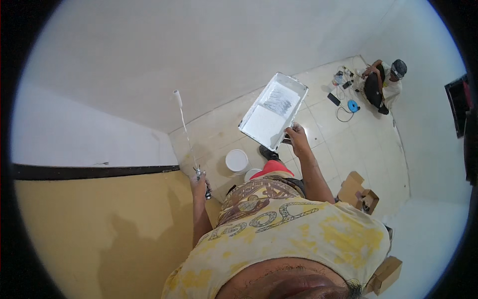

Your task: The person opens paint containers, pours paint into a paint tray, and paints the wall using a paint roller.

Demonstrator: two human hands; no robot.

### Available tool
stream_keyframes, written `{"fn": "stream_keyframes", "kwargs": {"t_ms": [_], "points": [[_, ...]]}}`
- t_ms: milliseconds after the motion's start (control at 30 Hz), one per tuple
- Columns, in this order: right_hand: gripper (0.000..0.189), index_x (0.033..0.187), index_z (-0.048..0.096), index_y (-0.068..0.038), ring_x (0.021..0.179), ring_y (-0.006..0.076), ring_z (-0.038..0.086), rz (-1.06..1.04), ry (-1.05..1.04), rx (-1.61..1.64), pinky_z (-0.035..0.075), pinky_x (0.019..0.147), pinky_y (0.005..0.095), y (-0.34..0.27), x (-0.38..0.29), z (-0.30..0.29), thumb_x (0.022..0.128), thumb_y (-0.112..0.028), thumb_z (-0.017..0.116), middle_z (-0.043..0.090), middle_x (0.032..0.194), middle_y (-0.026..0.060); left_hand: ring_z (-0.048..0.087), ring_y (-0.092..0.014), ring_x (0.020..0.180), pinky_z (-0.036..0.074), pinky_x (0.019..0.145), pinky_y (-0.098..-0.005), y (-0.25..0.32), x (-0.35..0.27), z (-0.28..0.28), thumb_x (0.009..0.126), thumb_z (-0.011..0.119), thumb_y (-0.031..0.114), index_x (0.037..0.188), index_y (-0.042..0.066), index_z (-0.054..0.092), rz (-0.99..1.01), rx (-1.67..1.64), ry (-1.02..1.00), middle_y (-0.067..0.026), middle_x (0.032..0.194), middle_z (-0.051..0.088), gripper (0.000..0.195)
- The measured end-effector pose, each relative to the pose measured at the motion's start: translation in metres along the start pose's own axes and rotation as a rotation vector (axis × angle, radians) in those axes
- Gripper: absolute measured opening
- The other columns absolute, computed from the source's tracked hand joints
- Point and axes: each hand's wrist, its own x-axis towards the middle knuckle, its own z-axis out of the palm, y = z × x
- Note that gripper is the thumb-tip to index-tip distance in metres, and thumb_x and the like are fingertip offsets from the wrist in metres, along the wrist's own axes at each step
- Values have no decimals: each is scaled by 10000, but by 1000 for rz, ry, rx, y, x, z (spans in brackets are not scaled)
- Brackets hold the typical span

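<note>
My left hand [200, 183] grips the handle of a paint roller at the left, near the yellow surface. Its long thin rod reaches up and away to a small white roller head [177, 99], which shows in front of the pale wall. In my right hand [297, 139] is the edge of a paint tray [257, 125], raised above the floor and tilted in view. White paint covers the tray's inside, with grey streaks on its ribbed part. Below and left of the tray stands a round white bucket [236, 160]. A second white container [252, 173] is partly hidden by my leg.
A seated person [390, 86] is by the far right corner, beside cables, a blue coil [353, 105] and small devices on the tiled floor [336, 149]. Open cardboard boxes [351, 187] lie to my right. A dark strip [97, 172] divides the white and yellow surfaces at left.
</note>
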Motion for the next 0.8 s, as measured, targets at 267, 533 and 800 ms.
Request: {"fn": "stream_keyframes", "kwargs": {"t_ms": [267,533,800], "points": [[169,963,500,-27,709,170,589,-42,55,-74,512,636,329,12,5,3,809,-98,502,576,826,65,451,-119,368,388,330,-260,15,33,-11,821,579,200,747,69,479,-48,114,-39,-21,521,458,181],[131,925,506,-46,689,152,586,-63,139,-45,518,617,321,13,0,17,808,-103,502,575,799,54,424,-106,389,377,364,-252,-15,63,-35,827,556,195,830,81,485,21,-218,-141,0,556,447,135],[133,934,505,-53,676,143,579,-81,123,-35,519,611,312,15,-2,20,814,-108,492,567,792,45,416,-90,398,353,351,-240,-51,69,-45,842,518,171,773,79,510,-186,-22,-128,9,565,442,115]]}}
